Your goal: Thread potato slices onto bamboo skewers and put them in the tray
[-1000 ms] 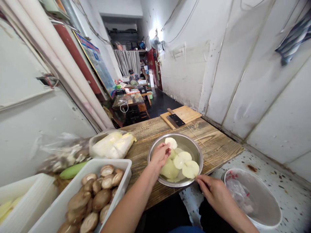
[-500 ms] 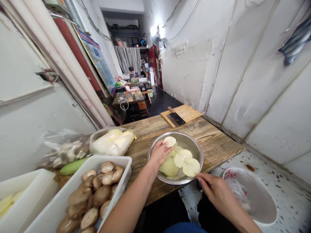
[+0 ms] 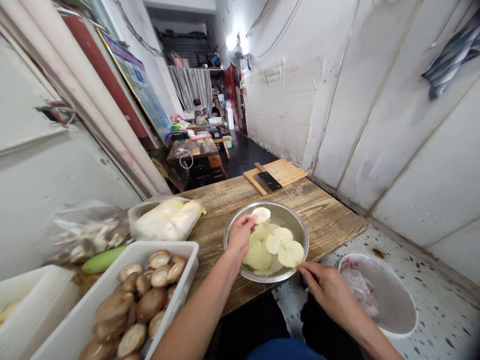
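Observation:
A metal bowl point(image 3: 304, 235) stands on the table near its front edge, with pale potato slices point(image 3: 258, 255) lying in it. Over the bowl my left hand point(image 3: 240, 234) is closed, pinching the edge of one thin potato slice point(image 3: 261, 215) at the far end of a row. My right hand point(image 3: 325, 286) is closed too, its thumb and fingertips gripping the near end of a thin bamboo skewer point(image 3: 299, 265) at the bowl's front right rim. Two overlapping potato slices point(image 3: 279, 240) sit threaded on this skewer. Fingers partly hide the skewer's ends.
A white tub of shiitake mushrooms point(image 3: 150, 302) stands left, beside bagged cabbage point(image 3: 165, 218) and a green vegetable point(image 3: 105, 259). Behind the bowl, a cleaver point(image 3: 268, 182) rests on a cutting board point(image 3: 287, 171), with loose skewers point(image 3: 300, 206) nearby. A lined bin point(image 3: 399, 305) is at right. Another person point(image 3: 201, 111) sits far back.
My left fingers, spread beside the far slice before, now pinch its edge. My right hand keeps its grip on the skewer. The whole view has shifted slightly.

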`<move>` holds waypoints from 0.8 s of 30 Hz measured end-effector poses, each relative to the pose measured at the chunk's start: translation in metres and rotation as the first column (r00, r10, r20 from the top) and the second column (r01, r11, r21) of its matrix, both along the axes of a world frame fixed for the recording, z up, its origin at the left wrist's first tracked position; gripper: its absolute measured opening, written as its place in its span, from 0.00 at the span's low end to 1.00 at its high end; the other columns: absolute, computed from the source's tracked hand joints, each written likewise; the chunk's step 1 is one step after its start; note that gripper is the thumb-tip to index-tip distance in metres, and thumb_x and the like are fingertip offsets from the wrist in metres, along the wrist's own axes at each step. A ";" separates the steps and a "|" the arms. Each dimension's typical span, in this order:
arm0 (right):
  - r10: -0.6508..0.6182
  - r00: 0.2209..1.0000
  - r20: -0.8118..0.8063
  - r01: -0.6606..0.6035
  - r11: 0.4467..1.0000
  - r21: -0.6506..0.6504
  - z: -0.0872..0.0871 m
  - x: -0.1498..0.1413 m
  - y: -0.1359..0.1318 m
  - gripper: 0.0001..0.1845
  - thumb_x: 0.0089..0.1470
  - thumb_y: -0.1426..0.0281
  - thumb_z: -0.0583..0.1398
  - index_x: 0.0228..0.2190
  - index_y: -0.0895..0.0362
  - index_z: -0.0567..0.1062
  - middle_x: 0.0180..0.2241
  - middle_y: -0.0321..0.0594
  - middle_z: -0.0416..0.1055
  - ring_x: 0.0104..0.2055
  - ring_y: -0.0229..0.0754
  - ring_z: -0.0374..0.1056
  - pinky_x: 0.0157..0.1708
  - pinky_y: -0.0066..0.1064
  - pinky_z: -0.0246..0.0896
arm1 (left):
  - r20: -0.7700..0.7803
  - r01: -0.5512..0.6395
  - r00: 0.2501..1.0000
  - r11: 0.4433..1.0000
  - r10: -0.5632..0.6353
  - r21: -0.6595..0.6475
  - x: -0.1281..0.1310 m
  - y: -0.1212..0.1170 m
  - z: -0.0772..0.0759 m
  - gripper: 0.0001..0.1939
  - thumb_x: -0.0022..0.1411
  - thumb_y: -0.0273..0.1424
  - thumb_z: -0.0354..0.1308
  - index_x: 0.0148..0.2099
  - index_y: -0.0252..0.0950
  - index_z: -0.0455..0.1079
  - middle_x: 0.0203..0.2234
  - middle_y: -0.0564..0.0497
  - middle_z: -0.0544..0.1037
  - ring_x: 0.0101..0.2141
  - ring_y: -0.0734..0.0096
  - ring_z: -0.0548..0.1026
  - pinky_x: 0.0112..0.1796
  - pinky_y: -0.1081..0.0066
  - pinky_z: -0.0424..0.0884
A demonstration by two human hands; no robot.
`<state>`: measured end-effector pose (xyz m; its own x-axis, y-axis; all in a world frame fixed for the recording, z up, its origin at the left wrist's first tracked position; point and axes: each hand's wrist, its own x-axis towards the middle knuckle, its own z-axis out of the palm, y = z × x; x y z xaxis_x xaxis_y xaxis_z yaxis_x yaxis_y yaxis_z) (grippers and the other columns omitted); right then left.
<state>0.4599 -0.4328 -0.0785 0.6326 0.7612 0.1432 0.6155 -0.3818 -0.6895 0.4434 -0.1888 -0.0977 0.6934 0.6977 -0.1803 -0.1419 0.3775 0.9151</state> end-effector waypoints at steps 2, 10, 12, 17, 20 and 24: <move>-0.003 1.000 -0.001 0.003 1.000 0.005 0.001 -0.001 0.000 0.19 0.60 0.66 0.48 0.30 0.57 0.76 0.25 0.41 0.75 0.26 0.42 0.70 0.28 0.28 0.61 | 0.002 0.001 1.000 0.999 -0.001 0.038 0.000 -0.001 0.000 0.18 0.37 0.38 0.70 0.29 0.33 0.74 0.21 0.53 0.73 0.23 0.80 0.65 0.26 0.78 0.60; -0.012 1.000 0.006 0.012 0.999 0.032 0.000 -0.004 -0.001 0.20 0.60 0.65 0.47 0.30 0.57 0.76 0.25 0.42 0.75 0.27 0.43 0.71 0.29 0.29 0.62 | -0.028 -0.014 0.999 0.959 0.023 0.284 -0.004 -0.008 0.006 0.14 0.44 0.39 0.65 0.31 0.34 0.75 0.23 0.51 0.75 0.25 0.75 0.68 0.30 0.76 0.63; -0.029 0.999 0.037 0.028 0.999 0.034 -0.002 -0.005 0.001 0.20 0.61 0.65 0.47 0.29 0.57 0.75 0.24 0.42 0.75 0.27 0.43 0.71 0.30 0.29 0.63 | -0.039 -0.014 0.999 0.952 0.028 0.305 -0.005 -0.010 0.008 0.13 0.45 0.38 0.65 0.30 0.34 0.75 0.23 0.51 0.75 0.25 0.75 0.68 0.30 0.76 0.63; -0.067 0.991 0.113 0.060 0.996 0.068 -0.008 -0.009 0.009 0.21 0.62 0.65 0.46 0.26 0.56 0.74 0.24 0.42 0.74 0.27 0.43 0.72 0.30 0.29 0.64 | -0.036 0.000 0.999 0.958 0.011 0.285 -0.005 -0.013 0.010 0.11 0.45 0.36 0.64 0.28 0.33 0.74 0.21 0.51 0.74 0.25 0.75 0.68 0.29 0.76 0.63; -0.061 0.987 0.149 0.046 0.994 0.100 -0.007 -0.008 0.011 0.20 0.62 0.66 0.46 0.27 0.56 0.74 0.25 0.43 0.75 0.27 0.43 0.72 0.30 0.28 0.65 | -0.024 0.044 0.999 0.962 -0.039 0.268 -0.005 -0.011 0.015 0.12 0.44 0.36 0.65 0.29 0.32 0.74 0.21 0.51 0.74 0.24 0.76 0.68 0.29 0.76 0.62; -0.024 0.984 0.175 0.003 0.993 0.120 -0.002 -0.002 0.008 0.19 0.62 0.68 0.46 0.32 0.57 0.75 0.29 0.45 0.77 0.30 0.43 0.73 0.31 0.29 0.65 | -0.056 0.095 0.995 0.949 -0.081 0.301 -0.005 -0.004 0.024 0.11 0.44 0.35 0.65 0.30 0.33 0.74 0.20 0.52 0.73 0.22 0.77 0.66 0.27 0.76 0.61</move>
